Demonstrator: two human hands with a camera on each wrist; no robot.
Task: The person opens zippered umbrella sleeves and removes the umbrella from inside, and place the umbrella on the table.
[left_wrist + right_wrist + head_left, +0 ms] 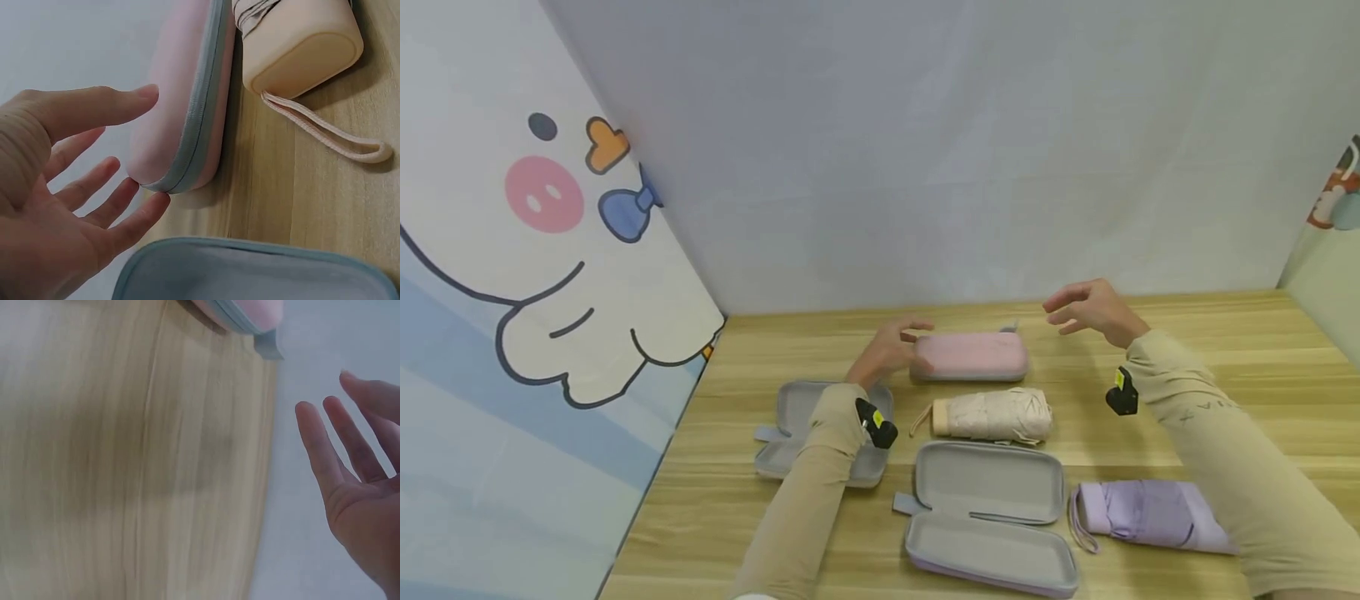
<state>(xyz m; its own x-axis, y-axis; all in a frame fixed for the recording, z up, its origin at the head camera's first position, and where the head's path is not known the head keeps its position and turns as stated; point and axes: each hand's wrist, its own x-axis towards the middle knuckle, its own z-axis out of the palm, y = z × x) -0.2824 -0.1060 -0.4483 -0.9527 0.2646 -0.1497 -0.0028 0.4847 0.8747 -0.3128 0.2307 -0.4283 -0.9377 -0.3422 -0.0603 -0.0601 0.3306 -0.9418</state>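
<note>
A closed pink zip case [973,357] lies at the back of the table, its grey zipper band visible in the left wrist view. My left hand [889,350] is at the case's left end, fingers spread and relaxed, with fingertips at or very near its edge. To the right of the case, my right hand [1092,311] hovers in the air with loosely extended fingers and holds nothing. In front of the pink case lies a folded cream umbrella [996,415] with a wrist loop [331,134].
An open grey-lined case [992,550] with a lilac shell lies at the front. Another open grey case [793,408] is partly hidden under the left forearm. Right of them rests a folded lilac umbrella [1150,512], partly covered by the right sleeve. A pale wall stands behind the table.
</note>
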